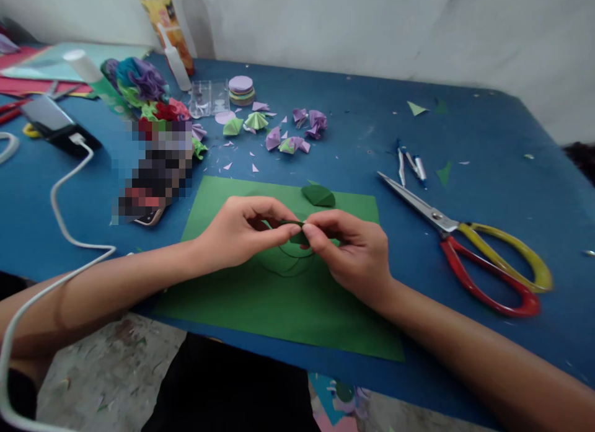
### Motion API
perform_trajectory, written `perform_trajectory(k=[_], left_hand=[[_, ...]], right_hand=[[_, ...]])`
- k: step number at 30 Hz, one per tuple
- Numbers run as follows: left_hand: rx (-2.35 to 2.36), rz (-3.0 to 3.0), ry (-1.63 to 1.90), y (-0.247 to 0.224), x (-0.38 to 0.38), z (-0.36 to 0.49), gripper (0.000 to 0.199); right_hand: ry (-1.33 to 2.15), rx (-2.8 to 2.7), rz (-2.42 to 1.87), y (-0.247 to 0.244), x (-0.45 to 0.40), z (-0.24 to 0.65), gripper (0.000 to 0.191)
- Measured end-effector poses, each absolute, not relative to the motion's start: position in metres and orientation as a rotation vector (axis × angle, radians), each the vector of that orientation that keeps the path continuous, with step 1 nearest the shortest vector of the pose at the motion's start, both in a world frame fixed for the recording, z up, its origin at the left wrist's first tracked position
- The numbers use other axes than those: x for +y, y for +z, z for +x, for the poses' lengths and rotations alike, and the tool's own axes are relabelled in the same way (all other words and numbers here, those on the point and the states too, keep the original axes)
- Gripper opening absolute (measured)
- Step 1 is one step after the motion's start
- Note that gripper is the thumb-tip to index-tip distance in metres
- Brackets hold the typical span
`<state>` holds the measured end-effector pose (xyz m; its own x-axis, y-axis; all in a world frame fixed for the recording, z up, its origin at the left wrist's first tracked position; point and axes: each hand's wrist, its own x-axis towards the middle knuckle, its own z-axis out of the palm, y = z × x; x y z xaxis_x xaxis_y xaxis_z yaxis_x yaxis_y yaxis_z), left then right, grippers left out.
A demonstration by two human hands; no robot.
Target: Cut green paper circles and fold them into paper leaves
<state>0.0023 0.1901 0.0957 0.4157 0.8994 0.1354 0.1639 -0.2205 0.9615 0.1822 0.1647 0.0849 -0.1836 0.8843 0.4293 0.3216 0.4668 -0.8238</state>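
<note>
Between my two hands is a small piece of dark green paper (298, 237), pinched at its upper edge and partly hidden by the fingers. My left hand (244, 230) grips its left side with thumb and forefinger. On the right side, my right hand (351, 246) pinches it the same way, the fingertips of both hands nearly touching. Below them lies a green paper sheet (279, 314) with curved lines drawn on it. A folded dark green paper piece (318, 194) rests on the sheet just beyond my hands.
Large scissors (437, 216) with red and yellow handles lie to the right, near a drawing compass (411, 165). Folded purple and green paper pieces (290, 144) and scraps sit behind the sheet. At left are a phone (153, 215), a white cable (58, 202) and a glue bottle (176, 63).
</note>
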Motion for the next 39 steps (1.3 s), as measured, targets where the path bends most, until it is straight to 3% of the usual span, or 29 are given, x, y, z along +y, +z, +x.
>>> perform_trajectory(k=[8, 12, 16, 23, 26, 28, 34, 39], left_hand=[[0.923, 1.375, 0.886, 0.092, 0.196, 0.005, 0.023], [0.946, 1.41, 0.925, 0.095, 0.197, 0.004, 0.025], [0.968, 1.503, 0.943, 0.095, 0.199, 0.001, 0.026], [0.953, 2.246, 0.896, 0.088, 0.205, -0.006, 0.03], [0.886, 2.537, 0.62, 0.082, 0.207, -0.006, 0.058], [0.851, 2.628, 0.46, 0.079, 0.207, -0.006, 0.065], [0.786, 2.688, 0.457, 0.08, 0.206, -0.006, 0.031], [0.722, 2.65, 0.624, 0.081, 0.205, -0.006, 0.02]], right_hand=[[0.938, -1.547, -1.063, 0.082, 0.169, 0.182, 0.001], [0.992, -1.509, -1.07, 0.079, 0.171, 0.182, 0.011], [0.973, -1.471, -1.095, 0.079, 0.174, 0.184, 0.01], [0.438, -1.64, -1.212, 0.087, 0.199, 0.211, 0.01], [0.122, -1.899, -1.237, 0.082, 0.21, 0.224, 0.015], [-0.007, -2.067, -1.235, 0.075, 0.214, 0.228, 0.018], [-0.093, -2.151, -1.214, 0.069, 0.216, 0.23, 0.024], [0.023, -2.083, -1.066, 0.08, 0.205, 0.223, 0.02]])
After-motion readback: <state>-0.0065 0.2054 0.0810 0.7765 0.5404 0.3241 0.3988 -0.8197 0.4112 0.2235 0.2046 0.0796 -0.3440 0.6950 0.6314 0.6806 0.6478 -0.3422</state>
